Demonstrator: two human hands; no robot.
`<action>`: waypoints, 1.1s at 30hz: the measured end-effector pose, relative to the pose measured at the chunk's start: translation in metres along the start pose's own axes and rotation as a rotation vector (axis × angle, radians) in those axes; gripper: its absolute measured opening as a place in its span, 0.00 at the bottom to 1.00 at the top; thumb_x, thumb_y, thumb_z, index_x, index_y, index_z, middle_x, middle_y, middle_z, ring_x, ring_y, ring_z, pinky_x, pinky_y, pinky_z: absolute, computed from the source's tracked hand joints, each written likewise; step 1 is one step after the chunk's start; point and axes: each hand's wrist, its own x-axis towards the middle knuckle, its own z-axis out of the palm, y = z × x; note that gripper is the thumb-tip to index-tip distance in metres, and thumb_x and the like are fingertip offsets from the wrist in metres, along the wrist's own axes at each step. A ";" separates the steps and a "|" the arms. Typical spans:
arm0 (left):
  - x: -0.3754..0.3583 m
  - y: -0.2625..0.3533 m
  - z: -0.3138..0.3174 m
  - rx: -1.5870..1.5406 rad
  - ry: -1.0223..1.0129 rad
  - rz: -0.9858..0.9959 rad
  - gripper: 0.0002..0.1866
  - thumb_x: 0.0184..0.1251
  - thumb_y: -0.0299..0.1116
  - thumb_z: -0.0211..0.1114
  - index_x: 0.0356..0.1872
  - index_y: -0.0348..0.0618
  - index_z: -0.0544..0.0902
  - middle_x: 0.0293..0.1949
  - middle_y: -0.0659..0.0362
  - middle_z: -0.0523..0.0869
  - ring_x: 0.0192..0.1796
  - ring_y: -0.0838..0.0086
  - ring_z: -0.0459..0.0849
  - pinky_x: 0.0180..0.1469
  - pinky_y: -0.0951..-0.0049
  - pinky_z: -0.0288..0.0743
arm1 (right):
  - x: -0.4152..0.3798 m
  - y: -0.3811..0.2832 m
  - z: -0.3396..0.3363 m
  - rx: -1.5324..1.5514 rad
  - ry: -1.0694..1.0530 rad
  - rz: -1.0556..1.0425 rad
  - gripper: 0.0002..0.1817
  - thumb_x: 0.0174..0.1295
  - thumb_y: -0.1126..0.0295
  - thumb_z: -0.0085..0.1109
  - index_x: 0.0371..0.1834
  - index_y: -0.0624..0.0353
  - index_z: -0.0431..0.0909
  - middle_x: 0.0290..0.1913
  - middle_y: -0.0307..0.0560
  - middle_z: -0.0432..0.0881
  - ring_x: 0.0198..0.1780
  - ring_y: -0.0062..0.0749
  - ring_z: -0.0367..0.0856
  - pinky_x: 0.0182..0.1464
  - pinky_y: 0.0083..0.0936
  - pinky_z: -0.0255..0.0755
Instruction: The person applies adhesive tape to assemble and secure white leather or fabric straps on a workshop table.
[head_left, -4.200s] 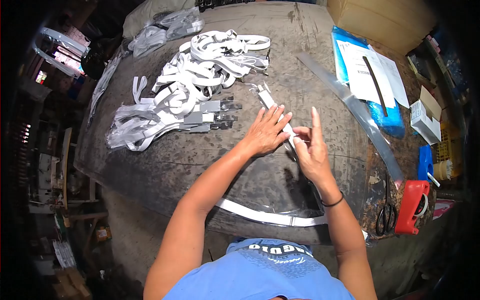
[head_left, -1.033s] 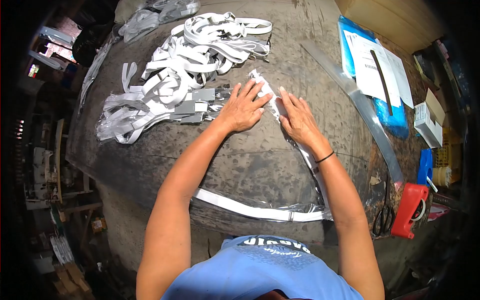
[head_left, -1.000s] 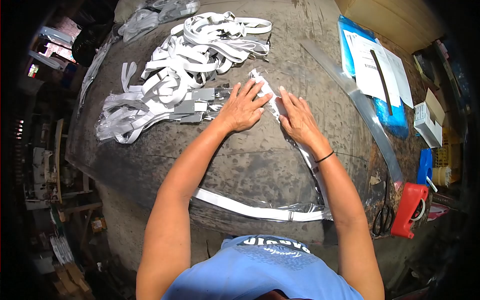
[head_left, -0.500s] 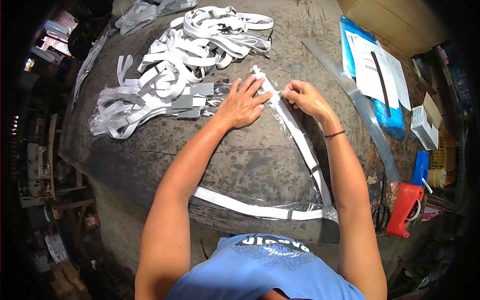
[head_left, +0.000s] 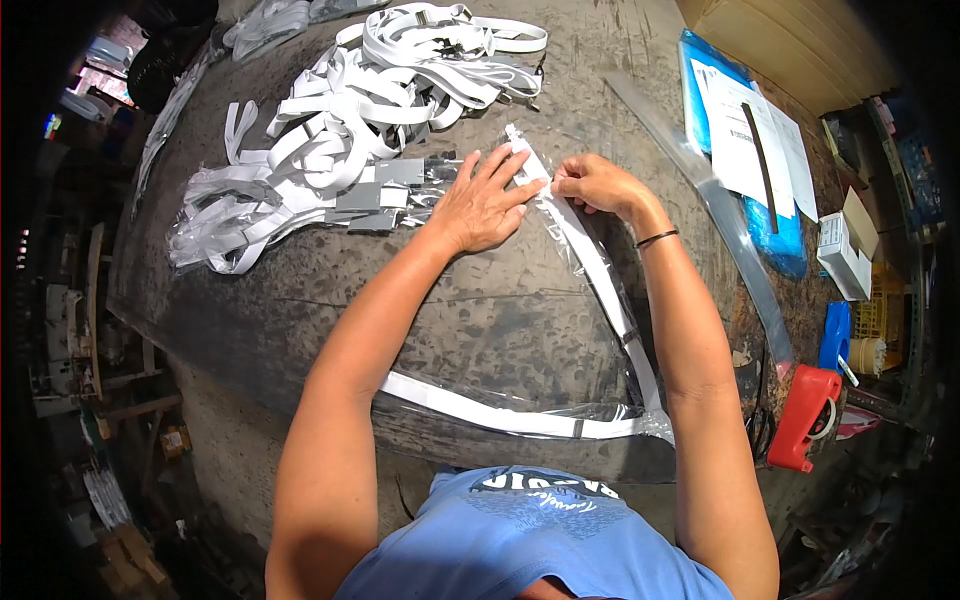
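Note:
A white strap [head_left: 592, 250] with a dark slider runs across the worktable, with clear plastic film around it. It bends near my right forearm, and another length of white strap [head_left: 480, 410] comes back along the table's near edge. My left hand [head_left: 482, 205] lies flat with fingers spread, fingertips on the strap's far end. Beside it, my right hand [head_left: 598, 187] has thumb and forefinger pinched at the strap's right edge. Whatever sits in that pinch is too small to make out.
A heap of white straps [head_left: 340, 140] with grey cards [head_left: 365, 195] lies at the left. To the right are a long clear strip [head_left: 735, 225], papers [head_left: 745, 150] on a blue packet, a small white box [head_left: 845, 245] and a red tape dispenser [head_left: 805, 415].
My right hand has shifted slightly left and up, closer to my left hand, its pinch still closed. My left hand stays on the strap. The whole view has moved slightly.

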 end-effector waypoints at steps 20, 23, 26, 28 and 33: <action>0.000 0.001 -0.002 0.026 -0.002 0.015 0.25 0.69 0.41 0.56 0.68 0.67 0.73 0.75 0.54 0.62 0.78 0.60 0.55 0.75 0.47 0.47 | -0.004 0.001 -0.001 0.002 -0.002 -0.016 0.09 0.63 0.60 0.63 0.34 0.52 0.77 0.30 0.30 0.76 0.33 0.18 0.72 0.35 0.21 0.68; 0.000 0.001 -0.002 0.031 0.003 0.014 0.25 0.69 0.41 0.56 0.68 0.67 0.74 0.75 0.54 0.62 0.77 0.60 0.56 0.75 0.49 0.48 | -0.002 0.003 0.000 -0.019 -0.004 -0.016 0.09 0.63 0.61 0.63 0.34 0.53 0.77 0.30 0.31 0.76 0.33 0.18 0.72 0.35 0.21 0.67; -0.001 0.001 -0.001 0.030 0.015 0.015 0.25 0.68 0.41 0.56 0.68 0.67 0.74 0.75 0.54 0.62 0.77 0.61 0.56 0.75 0.50 0.48 | -0.001 0.004 0.002 -0.035 0.024 -0.016 0.09 0.62 0.62 0.63 0.33 0.53 0.77 0.29 0.31 0.75 0.31 0.18 0.71 0.33 0.20 0.67; -0.001 0.000 -0.001 0.031 0.022 0.019 0.25 0.68 0.41 0.56 0.67 0.67 0.74 0.75 0.54 0.62 0.77 0.61 0.56 0.75 0.51 0.49 | 0.000 0.004 0.004 -0.057 0.046 -0.022 0.08 0.61 0.63 0.62 0.32 0.54 0.77 0.28 0.31 0.75 0.30 0.18 0.71 0.32 0.20 0.66; -0.001 0.001 -0.002 0.033 0.028 0.021 0.25 0.68 0.41 0.56 0.67 0.67 0.74 0.74 0.54 0.63 0.76 0.61 0.57 0.75 0.51 0.49 | 0.004 0.007 0.007 -0.117 0.093 -0.074 0.09 0.58 0.63 0.62 0.29 0.56 0.78 0.24 0.32 0.75 0.27 0.20 0.71 0.30 0.23 0.66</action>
